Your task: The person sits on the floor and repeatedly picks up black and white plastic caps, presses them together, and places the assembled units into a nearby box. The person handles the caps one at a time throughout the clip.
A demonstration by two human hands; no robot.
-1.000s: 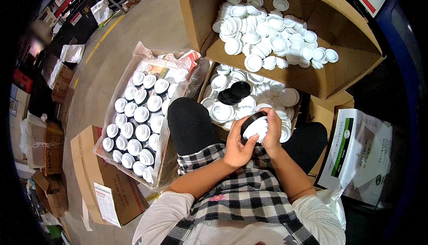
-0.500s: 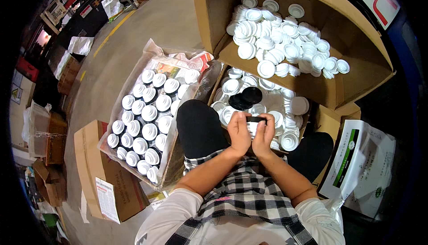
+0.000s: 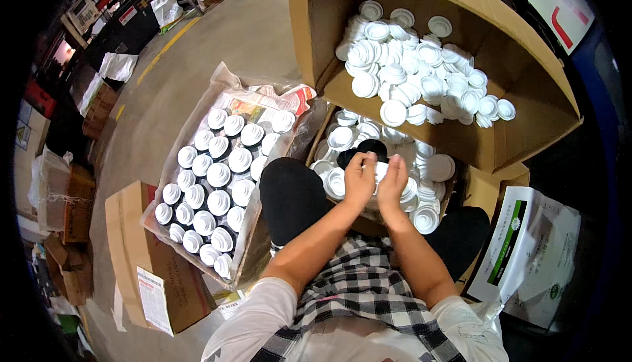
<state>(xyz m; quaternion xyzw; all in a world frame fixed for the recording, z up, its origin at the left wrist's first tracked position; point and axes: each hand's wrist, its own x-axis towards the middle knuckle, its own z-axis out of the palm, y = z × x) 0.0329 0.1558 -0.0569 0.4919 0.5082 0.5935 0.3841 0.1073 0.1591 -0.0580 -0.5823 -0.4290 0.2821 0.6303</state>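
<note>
My left hand and my right hand are close together over a box of loose white plastic parts. Between them a round white plastic piece shows, with fingers closed against its two sides. Most of it is hidden by the hands. Just beyond my left fingertips, black plastic discs lie on top of the white parts. To the left, a lined tray holds rows of stepped white pieces with black rims beneath.
A large tipped cardboard box with a heap of white lids stands beyond my hands. On the left is a brown carton. A white-and-green carton sits at the right, beside my knee.
Both hands have moved slightly away from me, closer to the black discs. The black ring seen on the held white piece before is now out of sight behind the fingers.
</note>
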